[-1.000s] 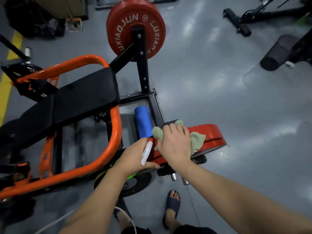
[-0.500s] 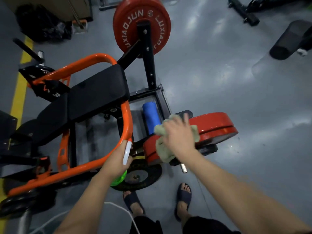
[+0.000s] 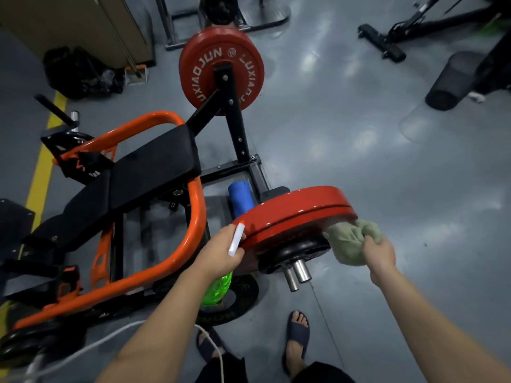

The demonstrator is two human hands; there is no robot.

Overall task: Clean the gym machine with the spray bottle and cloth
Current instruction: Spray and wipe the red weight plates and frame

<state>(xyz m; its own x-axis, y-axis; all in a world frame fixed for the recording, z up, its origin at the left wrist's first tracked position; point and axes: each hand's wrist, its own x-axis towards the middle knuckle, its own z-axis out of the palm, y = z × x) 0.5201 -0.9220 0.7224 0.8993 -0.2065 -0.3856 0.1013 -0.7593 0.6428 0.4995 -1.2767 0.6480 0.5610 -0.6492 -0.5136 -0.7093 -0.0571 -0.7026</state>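
The gym machine has an orange tube frame (image 3: 193,233) and black pads (image 3: 154,161). A red weight plate (image 3: 296,211) hangs on its near sleeve, above a black plate (image 3: 293,255) and two steel pegs (image 3: 297,273). My left hand (image 3: 218,255) grips a spray bottle with a white trigger (image 3: 236,240) and a green body (image 3: 217,288), right beside the plate's left rim. My right hand (image 3: 380,257) holds a bunched green cloth (image 3: 348,241) against the plate's right lower edge.
A second red plate (image 3: 221,70) stands upright on the far post. A blue roll (image 3: 240,199) lies inside the base frame. A black plate (image 3: 229,302) lies on the floor by my sandalled feet (image 3: 297,331). A mesh bin (image 3: 450,81) lies at the right. A white cable (image 3: 83,349) crosses the floor.
My right hand carried the cloth from the top left of the near red plate round to its right lower edge. The left hand with the bottle stayed beside the plate's left rim.
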